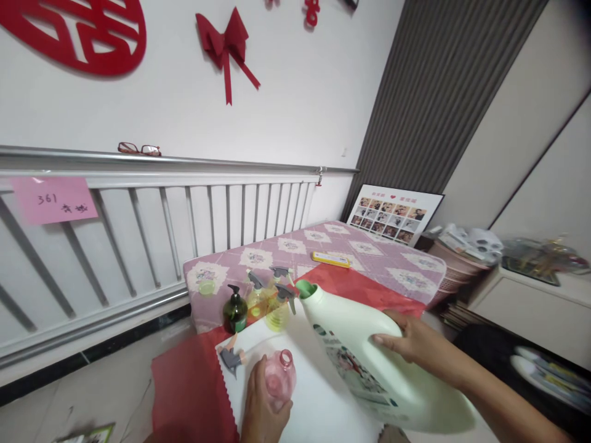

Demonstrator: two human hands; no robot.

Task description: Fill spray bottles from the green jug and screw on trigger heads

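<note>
My left hand (262,406) is wrapped round a small pink bottle (279,376) with no cap, its open neck pointing up over a white board (318,394). My right hand (412,339) grips the handle side of a large pale green detergent jug (364,363), tilted so that its green spout (305,288) points up and left, above and beyond the pink bottle. A grey spray-trigger head (231,358) lies on the white board just left of the pink bottle.
A dark green pump bottle (235,311) and yellow spray bottles (270,304) stand at the board's far edge. A red cloth (191,387) lies below. A yellow object (331,259) rests on the patterned cloth (406,271). White railing (138,246) left, photo board (392,215) behind.
</note>
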